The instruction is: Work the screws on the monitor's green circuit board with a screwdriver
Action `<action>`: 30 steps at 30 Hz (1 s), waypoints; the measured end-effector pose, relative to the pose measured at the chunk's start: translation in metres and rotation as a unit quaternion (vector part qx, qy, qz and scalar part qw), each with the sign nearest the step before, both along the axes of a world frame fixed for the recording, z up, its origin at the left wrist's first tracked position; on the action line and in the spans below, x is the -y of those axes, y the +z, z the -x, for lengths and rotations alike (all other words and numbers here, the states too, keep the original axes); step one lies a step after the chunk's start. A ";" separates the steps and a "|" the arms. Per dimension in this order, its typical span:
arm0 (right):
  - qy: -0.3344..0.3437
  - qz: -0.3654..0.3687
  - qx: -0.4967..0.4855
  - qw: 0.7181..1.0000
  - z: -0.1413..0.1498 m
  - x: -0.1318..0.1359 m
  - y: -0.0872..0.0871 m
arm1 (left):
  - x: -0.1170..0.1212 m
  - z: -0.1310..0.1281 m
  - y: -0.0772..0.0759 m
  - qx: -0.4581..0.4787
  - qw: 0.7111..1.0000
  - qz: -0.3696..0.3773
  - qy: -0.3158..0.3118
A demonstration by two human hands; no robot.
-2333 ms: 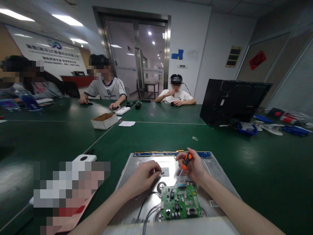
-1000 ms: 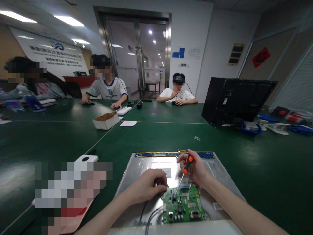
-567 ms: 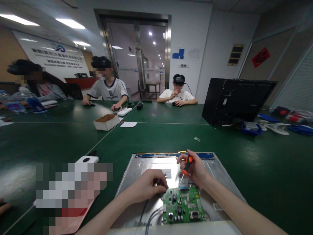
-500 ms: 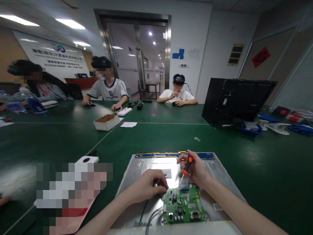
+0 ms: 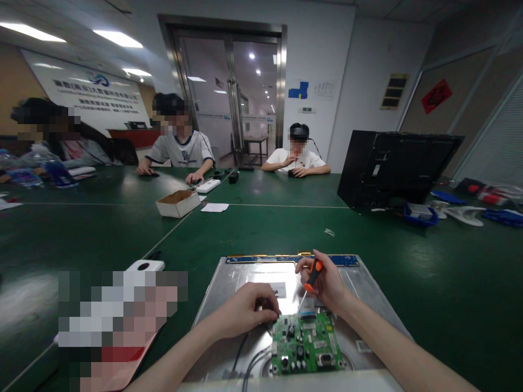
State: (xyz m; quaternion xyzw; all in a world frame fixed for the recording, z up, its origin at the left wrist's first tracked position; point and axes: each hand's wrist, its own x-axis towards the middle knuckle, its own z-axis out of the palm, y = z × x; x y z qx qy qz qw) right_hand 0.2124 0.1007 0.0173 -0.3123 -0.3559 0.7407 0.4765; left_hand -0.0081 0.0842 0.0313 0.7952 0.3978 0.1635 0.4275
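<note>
A screwdriver [image 5: 314, 276] with an orange and black handle is held in my right hand [image 5: 327, 283], its fingers closed round the handle. Its thin shaft slants down to the left, and the tip meets the upper left part of a green circuit board [image 5: 321, 340]. At the board's upper left corner, my left hand [image 5: 254, 308] has its thumb and fingers pinched together; whatever is between them is hidden. The board lies on a silver metal panel [image 5: 216, 288] with a blue strip board [image 5: 265, 260] along its far edge. Dark cables [image 5: 255, 360] run from the board's left side.
Left of the panel lie a white device [image 5: 153, 265] and a pink flat item [image 5: 122, 375], partly blurred out. Farther off are an open cardboard box [image 5: 177, 206], a black monitor [image 5: 392, 169] and a blue tray [image 5: 420, 215]. Several people sit across the green table [image 5: 261, 228].
My hands and the screwdriver stay where they were. A blurred shape, maybe another person's fingers, has gone from the left edge of the view.
</note>
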 end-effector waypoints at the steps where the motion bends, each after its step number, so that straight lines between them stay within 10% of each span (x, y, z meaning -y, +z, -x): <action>1: 0.000 0.000 0.000 1.000 0.000 0.000 0.000 | 0.000 0.000 0.000 0.002 1.000 -0.001 0.000; 30: -0.043 0.024 -0.004 0.999 -0.002 -0.002 -0.005 | 0.002 0.000 -0.001 -0.014 0.998 -0.051 -0.019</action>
